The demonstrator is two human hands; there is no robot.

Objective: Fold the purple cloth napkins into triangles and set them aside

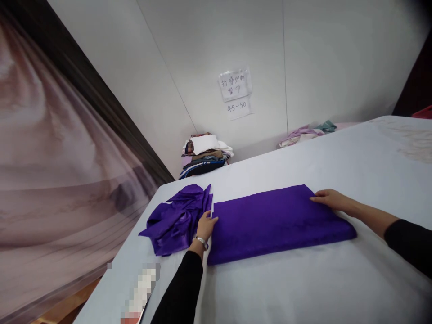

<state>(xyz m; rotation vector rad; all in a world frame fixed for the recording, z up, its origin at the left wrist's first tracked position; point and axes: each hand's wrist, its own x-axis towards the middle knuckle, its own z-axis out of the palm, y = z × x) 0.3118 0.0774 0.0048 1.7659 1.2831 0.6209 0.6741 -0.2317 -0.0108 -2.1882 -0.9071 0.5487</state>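
A folded purple cloth point(270, 225) lies as a long, smooth rectangle on the white-covered table, its near edge rounded by the fold. At its left end is my left hand point(205, 226), thumb and fingertips closed at the side edge. My right hand point(330, 199) reaches in from the right, with its thumb and fingers pinched together at the cloth's right edge. Just left of my left hand sits a crumpled heap of purple cloth point(177, 220). The undersides of both hands are hidden.
Folded textiles point(204, 155) are stacked against the wall at the back left. Pinkish and green cloths point(307, 134) lie along the far edge. A pale curtain point(60, 180) hangs at left. A pixelated object point(143, 288) lies at front left. Handwritten paper signs point(235, 85) hang on the wall.
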